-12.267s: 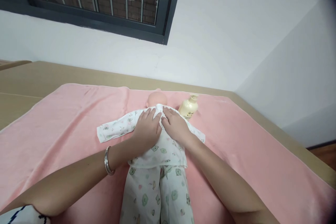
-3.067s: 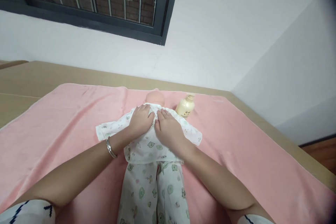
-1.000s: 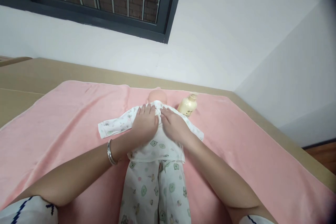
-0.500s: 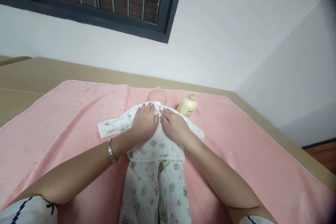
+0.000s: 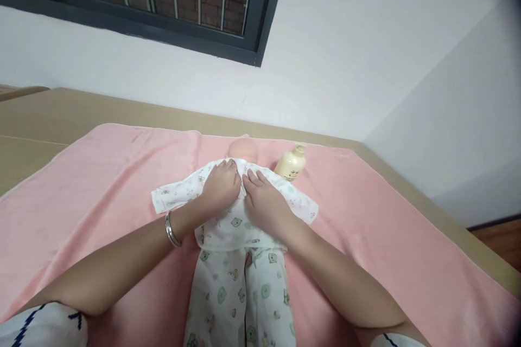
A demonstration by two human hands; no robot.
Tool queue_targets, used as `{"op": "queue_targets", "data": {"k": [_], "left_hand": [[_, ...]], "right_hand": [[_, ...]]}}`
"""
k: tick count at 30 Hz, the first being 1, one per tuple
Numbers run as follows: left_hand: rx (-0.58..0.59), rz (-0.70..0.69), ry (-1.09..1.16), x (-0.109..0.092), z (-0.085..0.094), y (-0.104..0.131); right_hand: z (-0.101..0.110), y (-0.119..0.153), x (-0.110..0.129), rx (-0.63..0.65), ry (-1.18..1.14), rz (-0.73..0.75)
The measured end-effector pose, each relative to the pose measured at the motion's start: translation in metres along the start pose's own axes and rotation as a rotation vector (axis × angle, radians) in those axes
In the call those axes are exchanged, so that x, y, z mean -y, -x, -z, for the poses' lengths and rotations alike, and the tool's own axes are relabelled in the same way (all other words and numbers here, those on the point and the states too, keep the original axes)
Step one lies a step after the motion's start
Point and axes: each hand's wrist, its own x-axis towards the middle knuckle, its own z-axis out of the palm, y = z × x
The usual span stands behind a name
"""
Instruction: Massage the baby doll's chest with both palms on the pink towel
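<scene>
A doll lies on its back, dressed in a white baby shirt (image 5: 236, 230) and matching trousers (image 5: 220, 287) with small green animal prints. Its pinkish head (image 5: 243, 149) shows beyond the collar. My left hand (image 5: 222, 184) is on the upper chest, its fingers bent over the shirt's cloth near the neck opening; the fingertips are partly hidden. Beside it, my right hand (image 5: 262, 192) rests on the other half of the chest, fingers stretched out and slightly apart. Both shirt sleeves spread outward to the sides.
Under the doll is a pink blanket (image 5: 122, 195) on a light wooden surface (image 5: 101, 103). A cream pump bottle (image 5: 292, 164) lies tilted by the doll's right-hand shoulder in view. Behind are a white wall and a dark-framed barred window (image 5: 163, 16).
Both hands have shifted slightly to the left on the chest. The left fingers are more bent than before, while the right fingers have spread a little. The bottle has not moved.
</scene>
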Motion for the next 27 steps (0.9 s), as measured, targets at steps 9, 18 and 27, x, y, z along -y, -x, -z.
{"op": "queue_targets", "data": {"k": [9,18,27], "left_hand": [[-0.104,-0.038,-0.061,-0.006,-0.015,0.012],[-0.133,-0.065,-0.086,-0.008,-0.015,0.015],[-0.058,-0.104,-0.071,-0.016,0.000,0.019]], "right_hand": [[-0.004,-0.029,-0.034,-0.116,-0.174,-0.058],[-0.012,-0.031,-0.043,-0.270,-0.318,-0.165],[-0.001,-0.024,-0.033,-0.249,-0.139,-0.210]]}}
